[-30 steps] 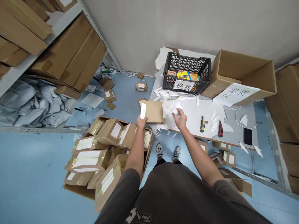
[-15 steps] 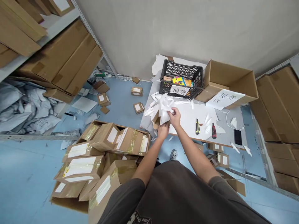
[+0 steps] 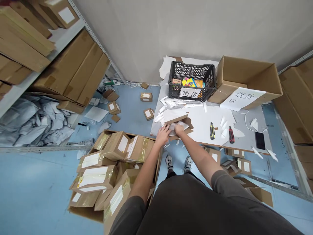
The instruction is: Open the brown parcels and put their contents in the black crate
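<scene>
An opened small cardboard box (image 3: pixel 177 120) lies at the near left edge of the white table (image 3: pixel 207 117), its flaps spread. My left hand (image 3: pixel 162 134) holds its left side with bent fingers. My right hand (image 3: pixel 179 129) reaches into the box, closed on white wrapping paper (image 3: pixel 174 128) inside it. Both hands sit close together at the table's front edge.
Two utility knives (image 3: pixel 212 130) (image 3: pixel 231 135), paper scraps and a phone (image 3: pixel 260 140) lie on the table. A black crate (image 3: pixel 192 81) and a large open carton (image 3: pixel 246 81) stand at the back. A carton of taped parcels (image 3: pixel 114 156) sits on the floor at left, beside shelves.
The white paper that my right hand held up above the table has come down into the opened box. Both hands moved nearer to the table's front edge.
</scene>
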The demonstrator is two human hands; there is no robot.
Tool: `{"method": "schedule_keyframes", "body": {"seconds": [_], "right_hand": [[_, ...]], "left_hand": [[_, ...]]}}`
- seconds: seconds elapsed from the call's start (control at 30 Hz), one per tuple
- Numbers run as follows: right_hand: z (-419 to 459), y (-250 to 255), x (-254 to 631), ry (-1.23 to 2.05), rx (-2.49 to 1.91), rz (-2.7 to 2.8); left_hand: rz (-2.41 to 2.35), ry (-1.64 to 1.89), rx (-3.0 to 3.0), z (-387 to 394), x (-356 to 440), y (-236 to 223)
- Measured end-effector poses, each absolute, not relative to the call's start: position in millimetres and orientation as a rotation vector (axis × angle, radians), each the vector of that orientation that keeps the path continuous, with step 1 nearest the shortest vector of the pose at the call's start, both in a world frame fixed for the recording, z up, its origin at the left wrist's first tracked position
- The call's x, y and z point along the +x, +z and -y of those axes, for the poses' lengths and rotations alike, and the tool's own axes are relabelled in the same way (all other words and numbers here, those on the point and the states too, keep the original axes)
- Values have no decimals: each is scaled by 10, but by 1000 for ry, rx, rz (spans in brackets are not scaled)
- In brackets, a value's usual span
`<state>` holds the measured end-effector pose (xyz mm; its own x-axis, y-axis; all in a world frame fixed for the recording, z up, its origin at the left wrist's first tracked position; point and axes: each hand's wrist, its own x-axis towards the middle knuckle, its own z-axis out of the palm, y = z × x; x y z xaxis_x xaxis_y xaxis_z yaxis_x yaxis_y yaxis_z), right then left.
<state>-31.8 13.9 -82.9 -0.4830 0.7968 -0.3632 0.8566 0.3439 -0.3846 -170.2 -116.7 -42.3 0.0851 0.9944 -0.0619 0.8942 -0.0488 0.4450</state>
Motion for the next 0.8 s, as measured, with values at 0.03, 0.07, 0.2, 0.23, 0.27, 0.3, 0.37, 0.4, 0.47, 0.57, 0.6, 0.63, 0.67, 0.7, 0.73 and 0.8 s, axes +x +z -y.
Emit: {"method": "schedule_keyframes", "body": {"seconds": [0.03, 0.07, 0.2, 0.23, 0.27, 0.3, 0.37, 0.4, 0.47, 0.57, 0.6, 0.63, 0.67, 0.7, 0.73, 0.8], "right_hand": [[-147, -835, -344, -814, 1508, -2432], [-158, -826, -357, -807, 1486, -2373], [-184, -632, -285, -712, 1463, -2260], [-163, -554, -249, -659, 1478, -2295], [-124, -473, -213, -602, 1493, -2356], [-69, -395, -180, -550, 1502, -2436], [80, -276, -136, -494, 1490, -2573], [161, -245, -124, -490, 1470, -2593], [301, -248, -112, -493, 1443, -2546], [401, -392, -101, -552, 1516, -2383], [406, -459, -99, -590, 1552, -2342], [402, -525, -99, -627, 1580, -2317], [393, -585, -102, -651, 1597, -2316], [383, -634, -108, -661, 1605, -2333], [374, -668, -112, -661, 1607, -2360], [360, -691, -103, -650, 1631, -2410]], "left_hand": [[-1873, 287, 2022, 1101, -1758, -417], [-1895, 195, 2034, 1026, -1804, -415], [-1960, -101, 2018, 677, -1931, -416], [-1949, -141, 2025, 593, -1958, -414], [-1934, -171, 2040, 516, -1984, -411], [-1920, -190, 2059, 451, -2008, -408], [-1891, -197, 2104, 362, -2038, -413], [-1871, -189, 2126, 342, -2040, -425], [-1821, -159, 2158, 344, -2019, -474], [-1790, -116, 2116, 426, -1958, -599], [-1802, -106, 2076, 463, -1944, -645], [-1818, -98, 2033, 501, -1938, -686], [-1832, -91, 1993, 536, -1939, -719], [-1840, -88, 1960, 568, -1946, -741], [-1843, -86, 1938, 594, -1955, -749], [-1847, -65, 1927, 622, -1959, -724]]}}
